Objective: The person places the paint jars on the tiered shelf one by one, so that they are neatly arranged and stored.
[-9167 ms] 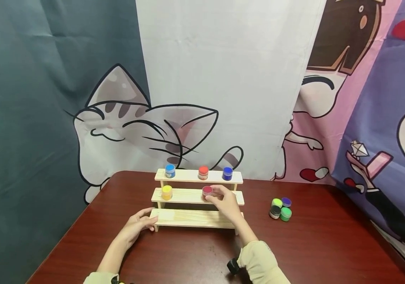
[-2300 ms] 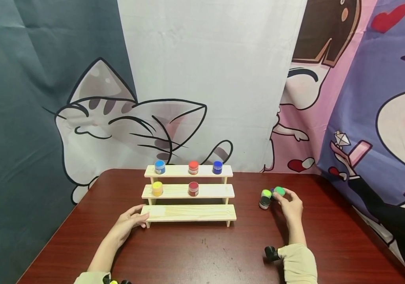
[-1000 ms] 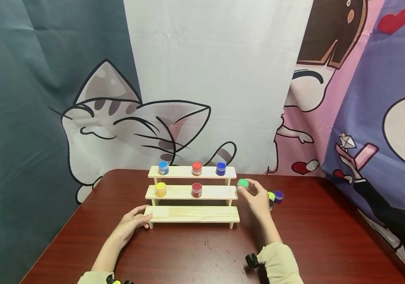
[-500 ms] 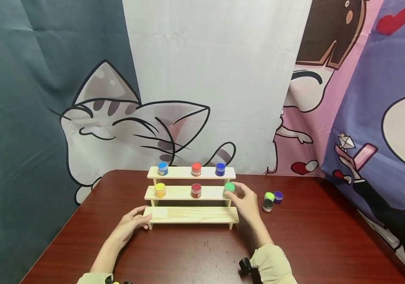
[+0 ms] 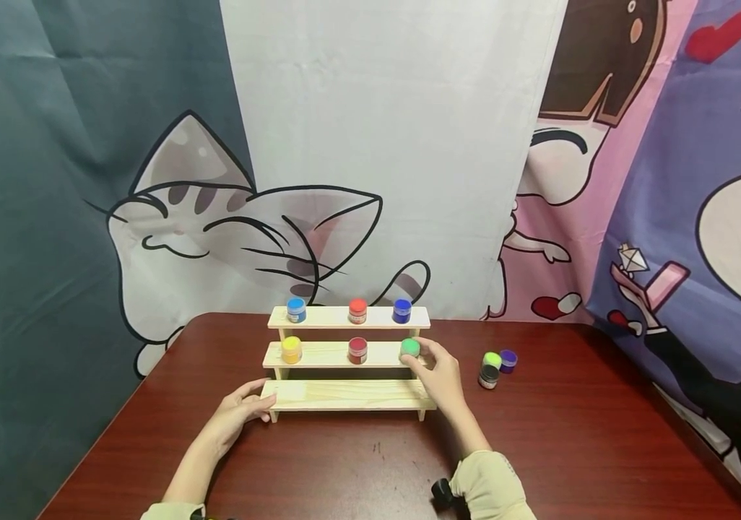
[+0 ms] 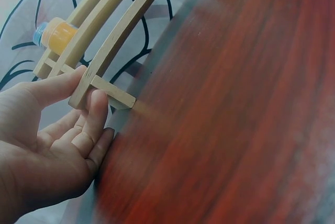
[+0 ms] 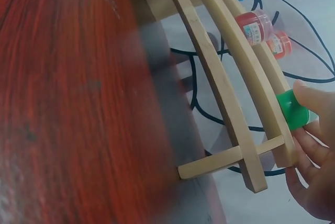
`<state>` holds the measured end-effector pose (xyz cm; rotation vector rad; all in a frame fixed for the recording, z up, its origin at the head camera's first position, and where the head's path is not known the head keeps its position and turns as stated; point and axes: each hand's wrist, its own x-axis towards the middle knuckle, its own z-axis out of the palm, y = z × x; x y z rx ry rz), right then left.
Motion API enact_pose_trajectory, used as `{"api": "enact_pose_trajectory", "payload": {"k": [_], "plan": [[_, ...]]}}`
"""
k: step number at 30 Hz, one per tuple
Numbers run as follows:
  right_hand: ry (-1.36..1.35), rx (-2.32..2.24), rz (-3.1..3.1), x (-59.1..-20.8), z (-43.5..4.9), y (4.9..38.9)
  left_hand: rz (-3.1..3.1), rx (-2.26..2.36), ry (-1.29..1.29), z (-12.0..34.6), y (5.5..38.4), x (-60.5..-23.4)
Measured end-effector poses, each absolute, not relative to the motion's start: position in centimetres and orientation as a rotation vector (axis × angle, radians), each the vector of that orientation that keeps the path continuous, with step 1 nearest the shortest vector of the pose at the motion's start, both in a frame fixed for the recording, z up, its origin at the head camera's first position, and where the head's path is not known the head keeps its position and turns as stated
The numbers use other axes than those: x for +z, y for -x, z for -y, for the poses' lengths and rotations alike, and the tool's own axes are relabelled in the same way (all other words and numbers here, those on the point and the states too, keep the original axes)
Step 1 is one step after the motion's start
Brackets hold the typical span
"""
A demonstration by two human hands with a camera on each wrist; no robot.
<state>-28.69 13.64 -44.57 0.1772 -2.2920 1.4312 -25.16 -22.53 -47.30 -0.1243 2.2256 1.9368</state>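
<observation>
A three-step wooden display rack (image 5: 347, 395) stands on the table. My right hand (image 5: 438, 374) pinches a green-lidded paint jar (image 5: 410, 347) at the right end of the middle shelf; in the right wrist view the green jar (image 7: 293, 110) sits against that shelf between thumb and fingers. My left hand (image 5: 232, 420) grips the left end of the lowest shelf, thumb on top and fingers beneath, as the left wrist view shows. On the middle shelf are a yellow jar (image 5: 291, 349) and a dark red jar (image 5: 357, 351). The top shelf bears light blue (image 5: 296, 310), red (image 5: 357, 311) and dark blue (image 5: 401, 311) jars.
Right of the rack, a lime green jar (image 5: 492, 360), a black jar (image 5: 489, 376) and a purple-blue jar (image 5: 508, 361) cluster on the reddish-brown table (image 5: 344, 469). A cartoon-printed cloth (image 5: 396, 144) hangs behind the table.
My right hand let go of the dark red jar, took the green jar from the right-hand cluster and carried it left onto the middle shelf. My left hand kept hold of the rack.
</observation>
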Motion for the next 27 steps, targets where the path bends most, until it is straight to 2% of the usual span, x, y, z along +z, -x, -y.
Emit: {"api": "enact_pose_trajectory", "payload": {"k": [18,27], "plan": [[-0.168,1.352,2.322,-45.4,-13.3,29.1,-2.236,1.909,0.127,22.6,25.1,-47.2],[-0.246,1.336,2.321,-45.7,-13.7,29.2,-2.221,1.933,0.131,22.6,25.2,-47.4]]}}
